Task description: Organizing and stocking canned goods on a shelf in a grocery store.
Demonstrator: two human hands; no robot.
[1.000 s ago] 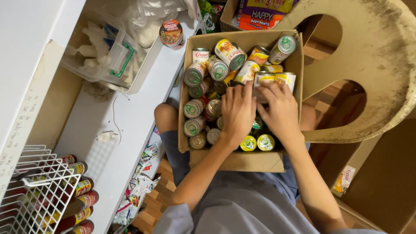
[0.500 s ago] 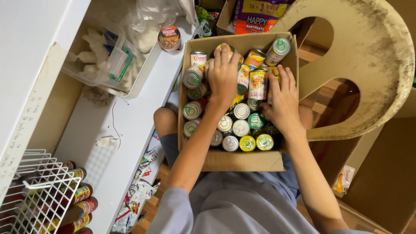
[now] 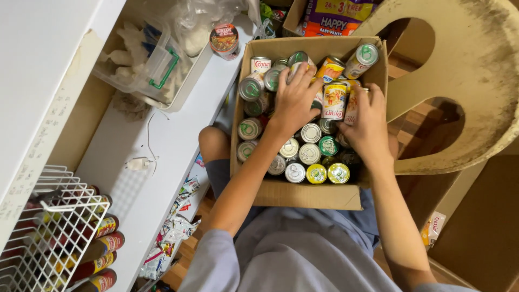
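Both hands are further up the cardboard box (image 3: 303, 194) now: the left hand (image 3: 294, 100) lies over the lying cans at the back, the right hand (image 3: 367, 121) beside the yellow-labelled can (image 3: 334, 100), and upright cans (image 3: 309, 154) show again.

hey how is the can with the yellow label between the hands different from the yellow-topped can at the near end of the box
The yellow-label can lies on its side atop the pile, its printed side facing up; the yellow-topped can stands upright, showing only its lid. The first lies between the left hand and right hand; the second sits clear of both, in the row near the cardboard box front wall. Both are metal cans in the same box.
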